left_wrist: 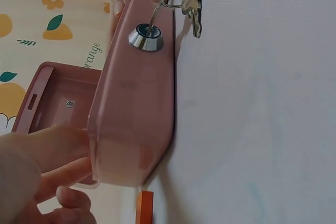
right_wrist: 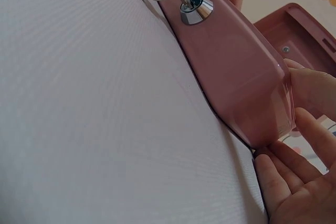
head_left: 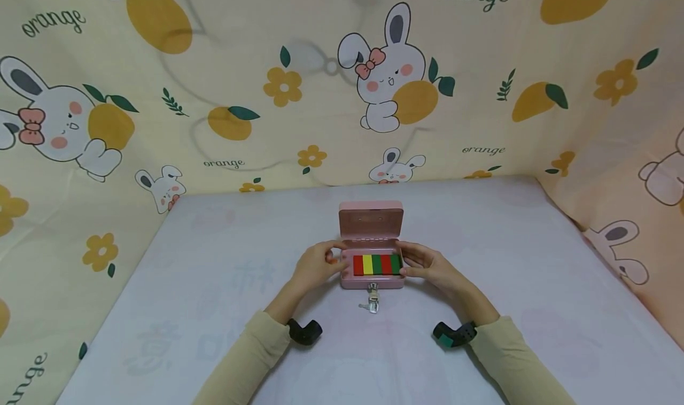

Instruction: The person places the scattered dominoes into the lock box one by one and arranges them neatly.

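A pink metal cash box [head_left: 372, 282] stands with its lid [head_left: 371, 222] raised. Inside lies a row of red, yellow and green blocks [head_left: 368, 265]. My left hand [head_left: 315, 263] holds the box's left end, thumb over the rim. At the right end, my right hand [head_left: 431, 267] grips the side, its thumb at the rim and other fingers along the wall. A key sits in the front lock [left_wrist: 146, 37], with a second key [left_wrist: 194, 6] hanging from the ring. An orange-red block [left_wrist: 144, 207] shows beside the left end in the left wrist view, partly cut off by the frame.
The box rests on a white-covered table [head_left: 240, 357]. A printed cloth [head_left: 315, 13] with rabbits and oranges rises behind and along both sides. Black wrist cameras [head_left: 306, 332] sit below both hands.
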Available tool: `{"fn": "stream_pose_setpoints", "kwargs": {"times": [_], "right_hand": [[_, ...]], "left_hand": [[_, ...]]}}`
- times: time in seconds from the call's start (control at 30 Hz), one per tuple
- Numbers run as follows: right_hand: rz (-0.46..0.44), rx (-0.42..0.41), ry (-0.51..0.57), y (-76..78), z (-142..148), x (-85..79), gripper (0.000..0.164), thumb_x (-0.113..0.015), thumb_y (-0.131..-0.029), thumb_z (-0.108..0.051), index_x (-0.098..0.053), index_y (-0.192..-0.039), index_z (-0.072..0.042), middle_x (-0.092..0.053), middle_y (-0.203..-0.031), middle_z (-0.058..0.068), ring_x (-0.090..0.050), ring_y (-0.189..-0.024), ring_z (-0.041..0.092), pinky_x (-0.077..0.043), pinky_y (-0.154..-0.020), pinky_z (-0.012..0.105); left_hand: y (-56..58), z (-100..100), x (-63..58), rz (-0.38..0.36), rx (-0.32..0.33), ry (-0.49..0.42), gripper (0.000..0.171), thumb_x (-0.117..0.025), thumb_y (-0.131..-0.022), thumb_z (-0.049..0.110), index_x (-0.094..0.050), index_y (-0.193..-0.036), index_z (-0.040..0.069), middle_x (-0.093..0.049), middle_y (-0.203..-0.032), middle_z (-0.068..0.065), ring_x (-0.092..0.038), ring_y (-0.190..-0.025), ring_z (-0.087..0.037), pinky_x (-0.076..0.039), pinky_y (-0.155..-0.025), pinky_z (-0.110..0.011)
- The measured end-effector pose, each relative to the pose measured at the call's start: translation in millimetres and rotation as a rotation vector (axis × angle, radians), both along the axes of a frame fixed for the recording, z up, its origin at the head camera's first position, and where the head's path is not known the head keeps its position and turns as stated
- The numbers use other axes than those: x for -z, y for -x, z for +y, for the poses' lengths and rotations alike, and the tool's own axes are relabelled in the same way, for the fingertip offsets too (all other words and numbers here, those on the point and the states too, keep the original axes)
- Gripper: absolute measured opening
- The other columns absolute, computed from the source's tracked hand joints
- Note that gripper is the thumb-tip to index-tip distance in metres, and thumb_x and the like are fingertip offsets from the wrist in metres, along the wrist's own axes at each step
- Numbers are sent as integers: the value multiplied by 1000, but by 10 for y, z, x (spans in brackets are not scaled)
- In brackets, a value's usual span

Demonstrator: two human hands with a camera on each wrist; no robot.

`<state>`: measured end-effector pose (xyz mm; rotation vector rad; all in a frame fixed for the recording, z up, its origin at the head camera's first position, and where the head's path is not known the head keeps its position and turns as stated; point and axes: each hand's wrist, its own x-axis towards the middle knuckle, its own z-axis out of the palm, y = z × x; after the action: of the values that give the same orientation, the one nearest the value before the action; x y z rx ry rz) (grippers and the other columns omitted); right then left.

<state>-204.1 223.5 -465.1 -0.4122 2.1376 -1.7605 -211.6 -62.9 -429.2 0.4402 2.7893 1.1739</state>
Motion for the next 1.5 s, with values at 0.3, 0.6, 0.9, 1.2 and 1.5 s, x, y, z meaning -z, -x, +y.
{"fn": "stream_pose_setpoints", "kwargs": {"times": [0.3,0.6,0.9,1.2,1.5], "right_hand": [[0,-1,-2,-2,-2,3,67,-66,-90,-14,-34,-148,-2,-29,-156,22,-26,-146,42,-36,-109,25],[5,-1,-8,-2,-1,2,67,-66,-90,-15,-34,-148,-3,-27,-158,20,-26,-146,43,-35,-109,29],[-6,1,-29,-13,1,-5,66,-64,-91,-15,-33,-149,-5,-27,-158,20,-26,-146,43,-39,-108,26],[1,7,-20,-2,7,-10,65,-65,-91,-14,-35,-148,-4,-28,-157,20,-27,-146,43,-36,-110,31],[2,5,-13,-9,5,-12,66,-65,-91,-14,-34,-148,-3,-28,-157,21,-27,-146,43,-40,-107,21]], "left_hand": [[-51,-65,7,23,-62,-29,32,-71,-85,18,-67,-117,11,-41,-65,3,-37,-59,-11,-26,-54,-21],[-85,-144,33,28,-94,-8,31,-72,-85,21,-68,-114,10,-41,-64,3,-36,-57,-11,-25,-52,-20],[-87,-200,57,-16,-107,59,30,-73,-84,26,-70,-110,11,-44,-66,2,-40,-61,-12,-27,-55,-22],[-37,-204,101,-65,-133,104,36,-76,-82,26,-68,-113,10,-54,-75,-4,-45,-69,-15,-32,-60,-23],[-17,-219,116,-80,-133,153,34,-76,-81,29,-68,-107,8,-67,-94,-11,-54,-79,-19,-38,-65,-24]]}}
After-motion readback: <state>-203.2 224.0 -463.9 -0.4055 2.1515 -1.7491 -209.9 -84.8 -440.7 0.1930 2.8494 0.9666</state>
